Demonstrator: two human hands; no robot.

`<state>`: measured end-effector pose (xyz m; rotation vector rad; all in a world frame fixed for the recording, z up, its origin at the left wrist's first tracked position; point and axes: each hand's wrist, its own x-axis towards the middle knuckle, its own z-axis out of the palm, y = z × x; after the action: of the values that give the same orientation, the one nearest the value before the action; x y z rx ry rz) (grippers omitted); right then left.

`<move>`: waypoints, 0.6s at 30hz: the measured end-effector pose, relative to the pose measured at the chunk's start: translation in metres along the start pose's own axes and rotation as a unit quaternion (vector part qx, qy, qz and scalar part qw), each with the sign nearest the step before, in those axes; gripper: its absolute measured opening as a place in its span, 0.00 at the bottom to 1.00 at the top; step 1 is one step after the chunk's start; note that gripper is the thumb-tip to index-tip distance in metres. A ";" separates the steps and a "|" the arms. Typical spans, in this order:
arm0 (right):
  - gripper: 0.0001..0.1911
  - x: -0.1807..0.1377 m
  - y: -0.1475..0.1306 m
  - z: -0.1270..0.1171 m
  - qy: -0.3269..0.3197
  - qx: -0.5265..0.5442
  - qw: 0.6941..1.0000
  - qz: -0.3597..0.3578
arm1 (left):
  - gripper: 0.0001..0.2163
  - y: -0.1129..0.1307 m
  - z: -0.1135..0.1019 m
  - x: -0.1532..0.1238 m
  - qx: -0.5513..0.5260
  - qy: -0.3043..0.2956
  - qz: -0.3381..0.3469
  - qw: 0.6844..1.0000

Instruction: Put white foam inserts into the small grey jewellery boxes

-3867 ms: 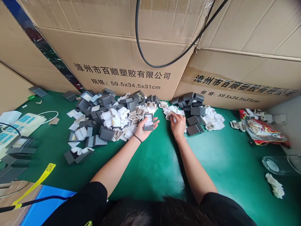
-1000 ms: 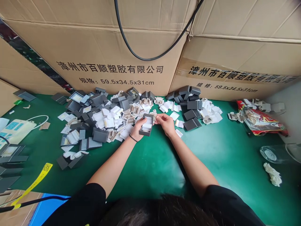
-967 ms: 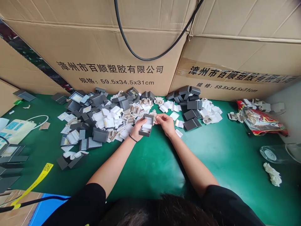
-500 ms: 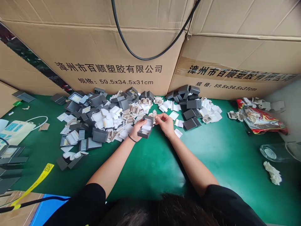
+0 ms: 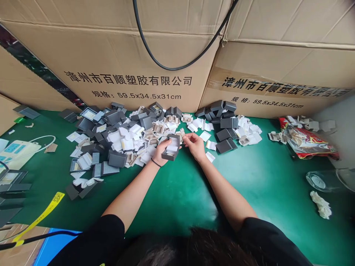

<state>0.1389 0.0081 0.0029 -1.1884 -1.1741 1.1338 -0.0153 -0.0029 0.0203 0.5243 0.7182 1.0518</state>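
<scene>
My left hand is closed around a small dark grey gift box with its lid open. White lining shows inside the box, with faint print on the inner lid. Just right of it, my right hand has its thumb and fingertips pinched together. A beige folded card insert shows at those fingertips; whether they grip it or it lies behind them I cannot make out. Beyond and left of my hands spreads a pile of white paper pieces, card inserts and dark grey boxes.
More dark boxes and white papers lie to the right. Farther right are a red snack bag, a clear cup and crumpled tissue. Large cartons line the back; a black cable hangs before them. A power strip sits left.
The box in my left hand has turned and tilted slightly, and the fingers behind its right side show more. My right hand has hardly moved.
</scene>
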 end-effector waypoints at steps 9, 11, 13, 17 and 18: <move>0.16 0.001 0.000 -0.002 0.012 -0.010 1.000 -0.007 | 0.12 0.002 0.002 -0.001 -0.030 -0.028 -0.001 0.999; 0.16 0.001 0.000 -0.002 0.031 -0.013 0.999 -0.005 | 0.11 0.001 0.002 0.000 -0.024 -0.036 0.002 0.999; 0.16 0.002 0.001 -0.003 0.049 -0.018 0.999 -0.006 | 0.12 -0.001 0.001 0.000 -0.014 -0.038 0.008 0.999; 0.15 0.005 0.003 -0.005 0.090 -0.041 0.995 -0.021 | 0.16 -0.003 -0.001 0.001 0.004 -0.045 0.020 0.999; 0.15 0.005 0.003 -0.005 0.102 -0.048 0.993 -0.024 | 0.17 -0.003 -0.001 0.000 0.010 -0.048 0.024 0.998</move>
<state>0.1447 0.0128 -0.0001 -1.3099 -1.1048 0.9045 -0.0142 -0.0038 0.0170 0.6082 0.6337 1.0580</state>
